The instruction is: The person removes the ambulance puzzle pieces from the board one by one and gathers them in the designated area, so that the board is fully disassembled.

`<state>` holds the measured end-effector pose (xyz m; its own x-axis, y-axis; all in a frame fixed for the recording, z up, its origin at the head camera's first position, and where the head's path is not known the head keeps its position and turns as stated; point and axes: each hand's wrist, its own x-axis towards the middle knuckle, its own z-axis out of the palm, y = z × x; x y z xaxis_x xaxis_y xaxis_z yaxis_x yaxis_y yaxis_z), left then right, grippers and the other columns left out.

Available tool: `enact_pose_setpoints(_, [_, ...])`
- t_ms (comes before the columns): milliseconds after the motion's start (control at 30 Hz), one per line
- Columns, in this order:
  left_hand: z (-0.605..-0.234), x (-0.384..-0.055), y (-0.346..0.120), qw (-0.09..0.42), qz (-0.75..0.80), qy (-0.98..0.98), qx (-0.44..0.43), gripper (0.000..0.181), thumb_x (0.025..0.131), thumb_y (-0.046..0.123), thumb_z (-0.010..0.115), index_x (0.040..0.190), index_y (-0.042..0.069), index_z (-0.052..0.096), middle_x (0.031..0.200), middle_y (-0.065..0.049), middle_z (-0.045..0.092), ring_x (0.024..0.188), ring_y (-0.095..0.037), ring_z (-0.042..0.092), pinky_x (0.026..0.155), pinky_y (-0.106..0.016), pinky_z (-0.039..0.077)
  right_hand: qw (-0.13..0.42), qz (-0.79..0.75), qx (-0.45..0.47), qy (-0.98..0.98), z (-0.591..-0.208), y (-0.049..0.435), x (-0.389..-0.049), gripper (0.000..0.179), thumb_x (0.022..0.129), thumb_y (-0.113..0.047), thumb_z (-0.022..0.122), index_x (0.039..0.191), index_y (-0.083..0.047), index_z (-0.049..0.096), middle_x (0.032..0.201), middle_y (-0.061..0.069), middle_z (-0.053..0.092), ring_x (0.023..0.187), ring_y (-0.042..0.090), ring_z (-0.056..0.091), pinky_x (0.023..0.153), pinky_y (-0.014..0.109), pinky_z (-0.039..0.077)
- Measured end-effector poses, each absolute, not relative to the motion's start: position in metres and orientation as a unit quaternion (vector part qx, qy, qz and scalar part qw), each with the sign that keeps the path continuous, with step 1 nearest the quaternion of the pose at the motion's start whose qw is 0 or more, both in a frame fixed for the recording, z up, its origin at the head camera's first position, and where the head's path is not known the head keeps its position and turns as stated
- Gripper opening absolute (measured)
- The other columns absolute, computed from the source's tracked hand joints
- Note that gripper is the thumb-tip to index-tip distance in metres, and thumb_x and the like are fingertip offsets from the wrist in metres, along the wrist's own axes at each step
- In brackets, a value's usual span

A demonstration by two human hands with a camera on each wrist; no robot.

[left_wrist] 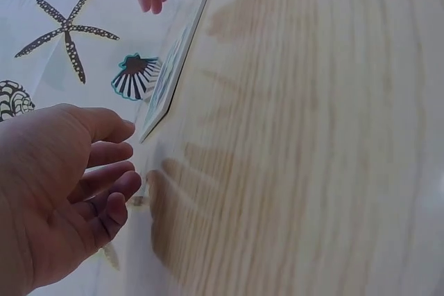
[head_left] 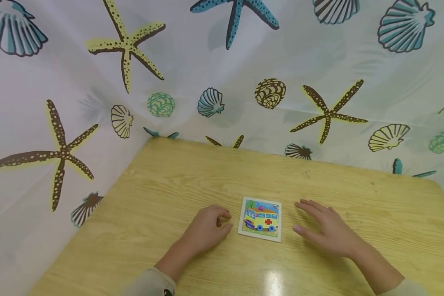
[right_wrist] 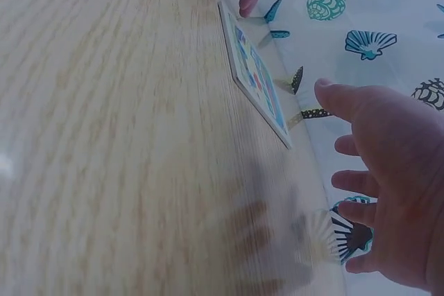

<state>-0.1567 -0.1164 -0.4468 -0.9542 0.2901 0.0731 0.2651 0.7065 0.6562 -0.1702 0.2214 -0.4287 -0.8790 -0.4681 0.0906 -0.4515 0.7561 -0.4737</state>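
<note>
A small square picture puzzle (head_left: 260, 218) with a white border lies flat on the wooden table, showing a yellow ambulance with a red cross. To its left is my left hand (head_left: 209, 228), fingers loosely curled and holding nothing, a small gap from the puzzle's edge. On the other side my right hand (head_left: 327, 228) hovers with its fingers spread apart, also holding nothing. The left wrist view shows the puzzle (left_wrist: 173, 67) edge-on beyond the left fingertips. Seen from the right wrist, the puzzle (right_wrist: 257, 77) lies past the right thumb.
The pale wooden table (head_left: 163, 176) extends around both hands. Behind it and along the left hangs a white cloth (head_left: 237, 70) printed with starfish and seashells. A light reflection shines on the table near the front.
</note>
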Motion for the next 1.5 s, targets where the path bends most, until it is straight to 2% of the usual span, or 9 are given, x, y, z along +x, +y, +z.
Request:
enact_pose_setpoints(167, [-0.45, -0.16, -0.109, 0.016, 0.393, 0.908, 0.141, 0.019, 0.089, 0.012, 0.073, 0.106, 0.003, 0.073, 0.114, -0.011, 0.07, 0.079, -0.009, 0.059, 0.069, -0.022, 0.05, 0.022, -0.253, -0.253, 0.933, -0.427, 0.214, -0.175, 0.058, 0.097, -0.045, 0.061, 0.145, -0.012, 0.052, 0.15, 0.017, 0.048, 0.137, 0.045, 0.044, 0.104, 0.072, 0.033])
enact_pose_setpoints(433, [-0.459, -0.164, -0.098, 0.008, 0.44, 0.891, 0.11, 0.02, 0.088, 0.013, 0.075, 0.105, 0.003, 0.074, 0.096, -0.006, 0.068, 0.073, -0.009, 0.054, 0.064, -0.022, 0.047, 0.053, -0.276, -0.278, 0.918, -0.428, 0.194, -0.189, 0.053, 0.098, -0.039, 0.063, 0.142, -0.012, 0.055, 0.15, 0.018, 0.047, 0.139, 0.044, 0.041, 0.107, 0.065, 0.036])
enact_pose_setpoints(700, [-0.463, -0.167, -0.09, 0.015, 0.477, 0.874, 0.087, 0.022, 0.086, 0.018, 0.078, 0.104, 0.005, 0.075, 0.101, -0.006, 0.067, 0.074, -0.009, 0.054, 0.064, -0.021, 0.046, 0.067, -0.296, -0.299, 0.905, -0.431, 0.176, -0.199, 0.046, 0.097, -0.03, 0.067, 0.138, -0.011, 0.058, 0.148, 0.019, 0.048, 0.137, 0.044, 0.043, 0.107, 0.063, 0.038])
enact_pose_setpoints(833, [-0.465, -0.169, -0.09, 0.013, 0.488, 0.868, 0.089, 0.021, 0.086, 0.018, 0.079, 0.103, 0.006, 0.075, 0.109, -0.007, 0.067, 0.074, -0.009, 0.055, 0.064, -0.02, 0.046, 0.073, -0.304, -0.312, 0.897, -0.43, 0.168, -0.204, 0.044, 0.096, -0.028, 0.067, 0.136, -0.01, 0.06, 0.147, 0.019, 0.048, 0.136, 0.044, 0.044, 0.107, 0.063, 0.038])
enact_pose_setpoints(1067, [-0.469, -0.17, -0.09, 0.011, 0.472, 0.876, 0.096, 0.023, 0.088, 0.021, 0.078, 0.105, 0.006, 0.076, 0.12, -0.007, 0.065, 0.076, -0.009, 0.054, 0.064, -0.02, 0.046, 0.073, -0.337, -0.328, 0.879, -0.434, 0.159, -0.217, 0.041, 0.096, -0.027, 0.068, 0.131, -0.006, 0.064, 0.143, 0.02, 0.053, 0.134, 0.04, 0.049, 0.107, 0.06, 0.041])
enact_pose_setpoints(1233, [-0.47, -0.171, -0.092, 0.011, 0.471, 0.876, 0.099, 0.024, 0.089, 0.02, 0.077, 0.107, 0.004, 0.076, 0.122, -0.006, 0.065, 0.079, -0.009, 0.055, 0.066, -0.02, 0.046, 0.082, -0.352, -0.329, 0.872, -0.436, 0.151, -0.224, 0.038, 0.096, -0.028, 0.067, 0.129, -0.008, 0.066, 0.141, 0.019, 0.055, 0.131, 0.04, 0.052, 0.105, 0.058, 0.043])
enact_pose_setpoints(1500, [-0.473, -0.172, -0.089, 0.029, 0.478, 0.871, 0.107, 0.024, 0.09, 0.021, 0.076, 0.107, 0.005, 0.076, 0.123, -0.006, 0.064, 0.082, -0.01, 0.056, 0.068, -0.021, 0.047, 0.09, -0.353, -0.333, 0.87, -0.438, 0.141, -0.233, 0.017, 0.095, -0.022, 0.069, 0.108, -0.013, 0.073, 0.123, 0.008, 0.063, 0.117, 0.029, 0.058, 0.101, 0.052, 0.047])
